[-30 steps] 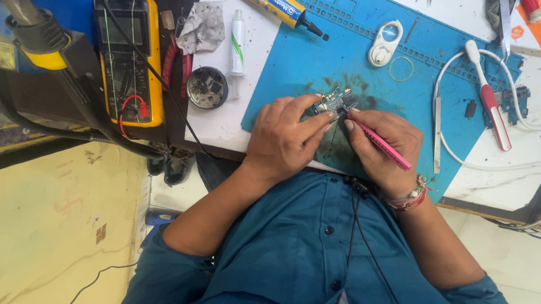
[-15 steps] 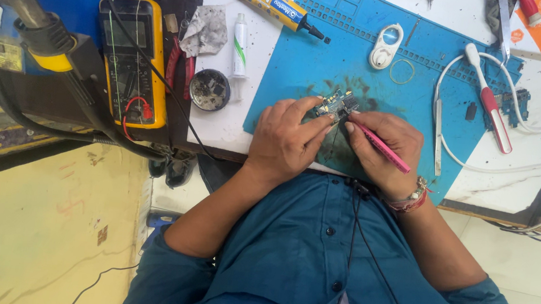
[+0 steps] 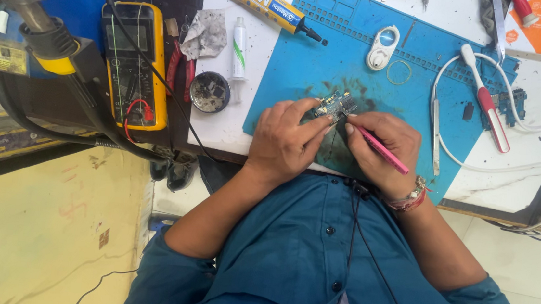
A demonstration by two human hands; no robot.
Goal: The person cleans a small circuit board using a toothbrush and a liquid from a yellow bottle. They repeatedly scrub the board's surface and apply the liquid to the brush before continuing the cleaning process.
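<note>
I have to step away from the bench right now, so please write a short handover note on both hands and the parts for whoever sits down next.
Left hand: pinches the small circuit board over the blue work mat.
Right hand: holds a pink tool, tip at the board.
Nearby: yellow multimeter, small round tin, glue tube, red-and-white tool.
Done: board is out and held.
Left: work on the board is in progress; how far along cannot be told.

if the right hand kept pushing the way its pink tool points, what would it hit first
The right hand aims its thin pink tool up-left. The tip already seems to meet the small circuit board pinched by the left hand; beyond that lies the blue work mat. Depth is unclear.
</note>
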